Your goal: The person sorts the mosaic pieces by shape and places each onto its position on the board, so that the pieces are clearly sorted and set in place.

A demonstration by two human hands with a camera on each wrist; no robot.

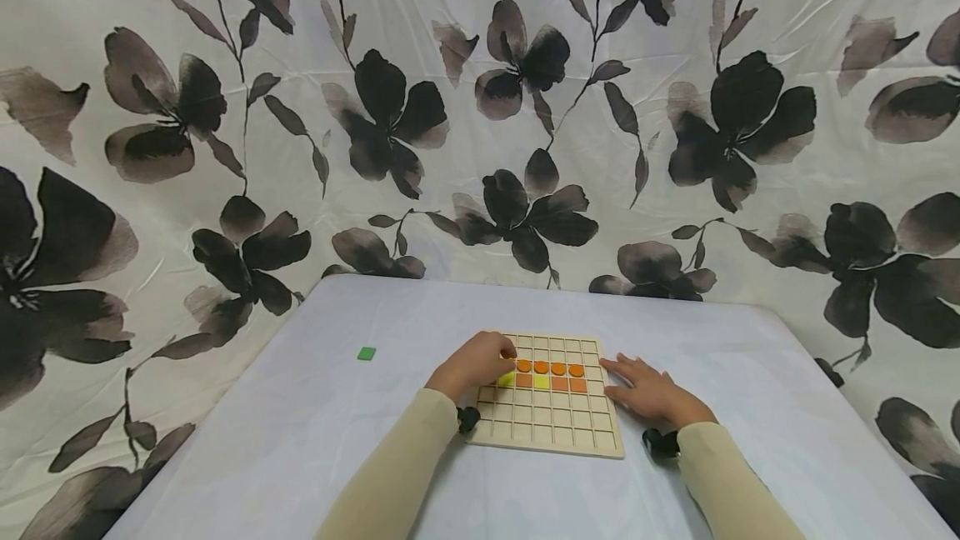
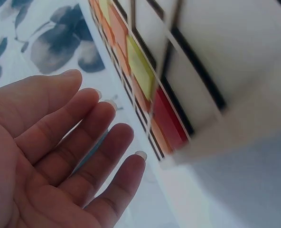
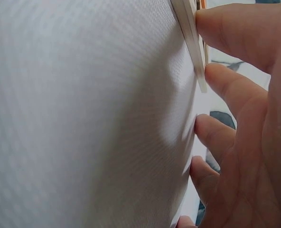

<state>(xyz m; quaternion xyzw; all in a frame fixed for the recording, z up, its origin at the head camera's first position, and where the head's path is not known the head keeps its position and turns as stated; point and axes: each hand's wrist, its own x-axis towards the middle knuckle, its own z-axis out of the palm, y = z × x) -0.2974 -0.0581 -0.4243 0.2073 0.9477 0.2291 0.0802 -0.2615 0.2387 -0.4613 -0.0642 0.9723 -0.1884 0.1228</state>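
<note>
A wooden grid board [image 1: 543, 432] lies on the white table, with a row of orange round discs [image 1: 542, 367]. In the row nearer me sit square tiles, among them a yellow tile [image 1: 542, 382] and an orange tile [image 1: 578, 385]. Over the board's left side is my left hand [image 1: 477, 363], hiding the ends of both rows. In the left wrist view its fingers [image 2: 124, 178] are loosely bent beside the board, holding nothing; a red tile [image 2: 168, 116] shows there. My right hand [image 1: 651, 392] spreads its fingers at the board's right edge, thumb touching it.
A single green square tile [image 1: 366, 353] lies on the table [image 1: 300, 440], well left of the board. Behind the table's far edge hangs a white cloth with dark flowers [image 1: 525, 223]. Each wrist wears a small black device [image 1: 660, 443].
</note>
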